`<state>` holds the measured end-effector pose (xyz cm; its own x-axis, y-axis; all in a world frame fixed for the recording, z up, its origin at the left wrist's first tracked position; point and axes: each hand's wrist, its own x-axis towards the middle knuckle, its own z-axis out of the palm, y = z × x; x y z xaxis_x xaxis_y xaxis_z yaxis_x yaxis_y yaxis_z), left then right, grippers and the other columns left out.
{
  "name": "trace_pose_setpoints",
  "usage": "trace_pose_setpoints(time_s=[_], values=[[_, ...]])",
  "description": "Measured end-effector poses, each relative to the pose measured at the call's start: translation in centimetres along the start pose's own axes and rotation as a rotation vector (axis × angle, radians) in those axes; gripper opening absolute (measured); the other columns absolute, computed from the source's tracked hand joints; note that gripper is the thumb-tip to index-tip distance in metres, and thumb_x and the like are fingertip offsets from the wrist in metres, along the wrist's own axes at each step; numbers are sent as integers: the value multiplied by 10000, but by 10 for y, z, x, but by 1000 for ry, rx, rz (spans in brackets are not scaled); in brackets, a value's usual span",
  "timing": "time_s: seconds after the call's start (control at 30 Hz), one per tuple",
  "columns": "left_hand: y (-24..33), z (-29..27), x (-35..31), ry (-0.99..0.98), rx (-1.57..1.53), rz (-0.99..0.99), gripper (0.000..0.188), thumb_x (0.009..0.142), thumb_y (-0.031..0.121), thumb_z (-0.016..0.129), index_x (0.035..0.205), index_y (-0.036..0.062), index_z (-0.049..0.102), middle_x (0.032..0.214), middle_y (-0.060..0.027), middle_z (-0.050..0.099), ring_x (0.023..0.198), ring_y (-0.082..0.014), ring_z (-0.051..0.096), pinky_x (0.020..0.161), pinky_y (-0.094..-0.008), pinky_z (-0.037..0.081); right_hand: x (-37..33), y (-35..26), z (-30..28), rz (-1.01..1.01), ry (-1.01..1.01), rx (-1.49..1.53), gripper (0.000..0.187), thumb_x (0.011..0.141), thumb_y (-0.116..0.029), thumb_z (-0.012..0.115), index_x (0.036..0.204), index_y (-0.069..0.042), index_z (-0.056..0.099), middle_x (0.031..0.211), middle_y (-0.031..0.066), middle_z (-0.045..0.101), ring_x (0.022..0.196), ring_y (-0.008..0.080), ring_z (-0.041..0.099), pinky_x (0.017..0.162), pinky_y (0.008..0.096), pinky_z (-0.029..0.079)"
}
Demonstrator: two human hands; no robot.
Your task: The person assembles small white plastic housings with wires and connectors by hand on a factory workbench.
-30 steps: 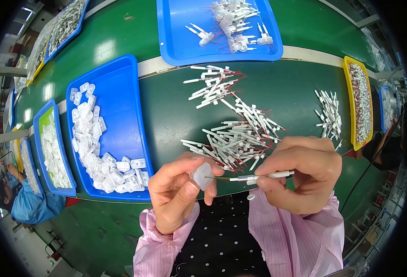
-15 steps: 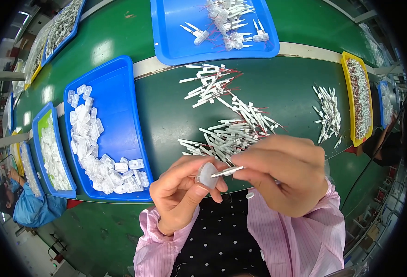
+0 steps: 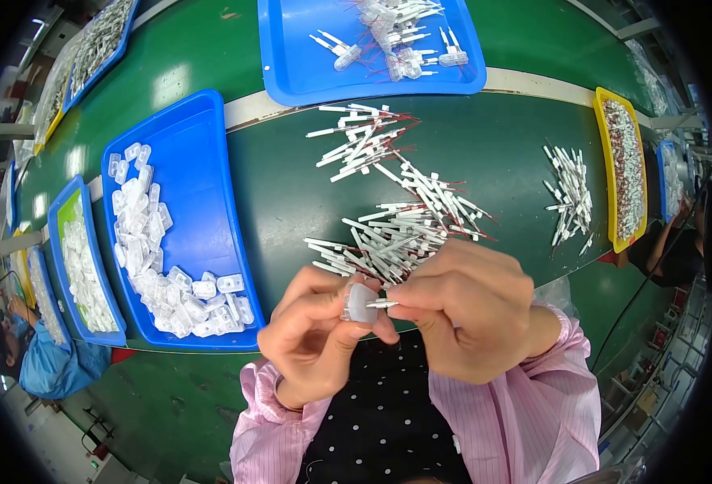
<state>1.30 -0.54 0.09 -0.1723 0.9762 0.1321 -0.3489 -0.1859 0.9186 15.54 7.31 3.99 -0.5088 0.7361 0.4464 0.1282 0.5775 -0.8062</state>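
Between the thumb and fingers of my left hand (image 3: 315,335) is a translucent plastic housing (image 3: 361,304). My right hand (image 3: 473,310) pinches a thin white stick-like part (image 3: 382,304), whose tip meets the housing's right side. How deep the tip goes in cannot be made out. Just beyond my hands lies a heap of similar white sticks with red wires (image 3: 392,242). At left, a blue tray (image 3: 198,185) holds many more clear housings (image 3: 182,302).
A far blue tray (image 3: 307,81) carries housings with sticks fitted. A smaller pile of white sticks (image 3: 570,194) lies right, beside a yellow tray (image 3: 599,121) of small parts. Another blue tray (image 3: 57,218) stands further left. A person in blue (image 3: 57,363) sits far left; another person (image 3: 670,250) is at right.
My right hand has moved left and turned, bringing the stick closer against the housing. The housing has turned slightly in my left hand. The view has shifted a little.
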Motion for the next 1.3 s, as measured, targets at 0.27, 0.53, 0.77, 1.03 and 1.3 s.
trace_pose_setpoints(time_s=[0.27,0.53,0.77,1.03,1.3], values=[[0,-7,3,-74,260,60,200,802,-50,601,992,-103,564,929,-209,537,690,-229,640,579,-278,543,-19,7,-1,-76,24,-151,166,635,42,696,788,23,633,617,92,585,465,178,528,415,251,405],[-2,-32,21,367,240,100,208,834,-35,540,1037,-81,542,932,-165,547,652,-185,603,590,-277,511,14,88,-3,229,-231,-650,60,711,-18,627,730,35,605,668,119,582,562,258,570,515,375,451],[3,-25,16,376,235,43,237,847,37,562,1039,-99,534,919,-169,566,666,-181,599,566,-281,504,24,101,18,277,-372,-865,123,624,-21,629,680,28,531,670,178,582,517,335,547,537,406,465],[0,-18,19,257,-422,-264,312,865,99,568,1089,-109,507,904,-181,602,730,-207,607,577,-267,501,12,35,-39,471,98,595,100,754,88,578,851,64,576,704,82,616,593,91,595,513,211,477],[1,-6,14,102,-605,-370,340,857,48,558,1144,-112,472,1013,-256,582,775,-241,628,625,-273,528,0,18,-28,295,73,775,178,719,132,606,894,105,587,763,169,617,643,190,629,560,275,516]])
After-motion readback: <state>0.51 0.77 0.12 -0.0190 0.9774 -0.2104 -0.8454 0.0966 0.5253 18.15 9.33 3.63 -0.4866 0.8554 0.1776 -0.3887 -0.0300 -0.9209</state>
